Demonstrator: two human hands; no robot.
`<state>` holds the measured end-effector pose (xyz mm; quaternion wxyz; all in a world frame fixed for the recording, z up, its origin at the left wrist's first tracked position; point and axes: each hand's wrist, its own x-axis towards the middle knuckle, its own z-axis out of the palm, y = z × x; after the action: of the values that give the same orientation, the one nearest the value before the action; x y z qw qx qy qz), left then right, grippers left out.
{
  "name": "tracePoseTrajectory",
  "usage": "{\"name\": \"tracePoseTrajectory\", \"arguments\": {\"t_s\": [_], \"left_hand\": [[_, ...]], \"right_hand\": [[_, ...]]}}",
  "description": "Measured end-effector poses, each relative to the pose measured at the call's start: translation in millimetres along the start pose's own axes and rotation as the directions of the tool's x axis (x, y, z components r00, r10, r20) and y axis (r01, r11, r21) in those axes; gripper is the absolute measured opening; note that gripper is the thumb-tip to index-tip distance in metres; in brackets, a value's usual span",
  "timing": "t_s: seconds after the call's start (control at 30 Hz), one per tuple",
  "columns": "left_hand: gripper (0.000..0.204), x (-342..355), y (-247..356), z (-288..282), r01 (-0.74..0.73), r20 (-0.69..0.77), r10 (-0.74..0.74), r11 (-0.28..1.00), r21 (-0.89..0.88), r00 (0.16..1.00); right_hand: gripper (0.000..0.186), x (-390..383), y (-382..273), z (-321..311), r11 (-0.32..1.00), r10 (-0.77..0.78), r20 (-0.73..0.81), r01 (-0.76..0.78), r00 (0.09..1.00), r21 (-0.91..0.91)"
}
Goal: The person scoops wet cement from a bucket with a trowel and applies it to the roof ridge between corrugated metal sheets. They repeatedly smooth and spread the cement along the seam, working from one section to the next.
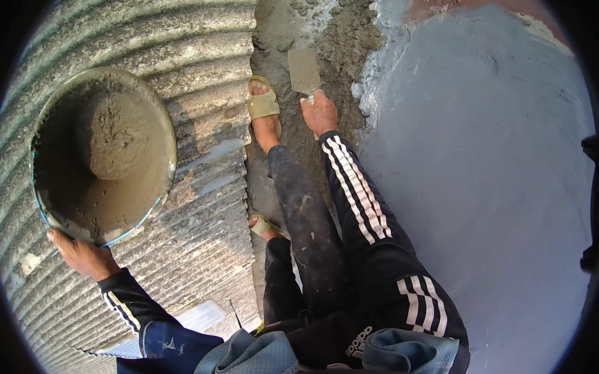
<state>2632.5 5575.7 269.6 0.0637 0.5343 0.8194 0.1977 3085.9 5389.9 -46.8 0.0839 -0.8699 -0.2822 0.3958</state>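
Observation:
At the left, my left hand [84, 255] grips the near rim of a round bucket [57, 145], thumb over the edge and fingers hidden beneath. Wet grey mortar [120, 131] lies inside it, heaped toward the far side. A blue cord runs along part of the rim. My right hand [320, 113] is closed round the handle of a trowel [305, 70], whose flat blade is coated in mortar and points away from me. Under the blade is a rough strip of mortar [347, 63] between the corrugated roofing and the smooth grey wall.
Corrugated roofing sheets [205, 58] spread across the left, with an edge beside my feet. A smooth grey wall surface [484, 193] fills the right, with a reddish patch [477, 3] at its top. My sandalled feet [265, 107] stand on the narrow strip between them.

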Motion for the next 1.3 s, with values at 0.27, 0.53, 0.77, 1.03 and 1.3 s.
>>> {"name": "tracePoseTrajectory", "arguments": {"t_s": [0.27, 0.53, 0.77, 1.03, 1.3], "left_hand": [[0.075, -4, 4, 7, 0.017, 0.006, -0.016, 0.991, -0.136, 1.000], [0.078, -6, 5, 5, 0.072, -0.006, -0.073, 0.991, -0.116, 0.997], [0.079, -6, 1, 4, 0.081, -0.013, -0.082, 0.997, -0.018, 0.997], [0.070, -3, -4, 5, -0.086, -0.042, 0.097, 0.975, 0.202, 0.994], [0.069, -6, 4, 6, -0.011, -0.014, 0.011, 0.999, -0.051, 1.000]], "right_hand": [[0.038, 49, 37, 41, 0.991, 0.125, -0.212, -0.113, 0.969, 0.065], [0.037, 35, 50, 53, 0.999, -0.028, -0.443, 0.043, 0.896, 0.023], [0.037, -25, -4, 8, 0.964, -0.190, -0.419, 0.250, 0.888, 0.092], [0.017, -31, -11, -53, 0.557, 0.048, 0.214, -0.204, 0.976, 0.805], [0.036, -52, -1, 6, 0.927, -0.044, 0.161, -0.019, 0.986, 0.374]]}}
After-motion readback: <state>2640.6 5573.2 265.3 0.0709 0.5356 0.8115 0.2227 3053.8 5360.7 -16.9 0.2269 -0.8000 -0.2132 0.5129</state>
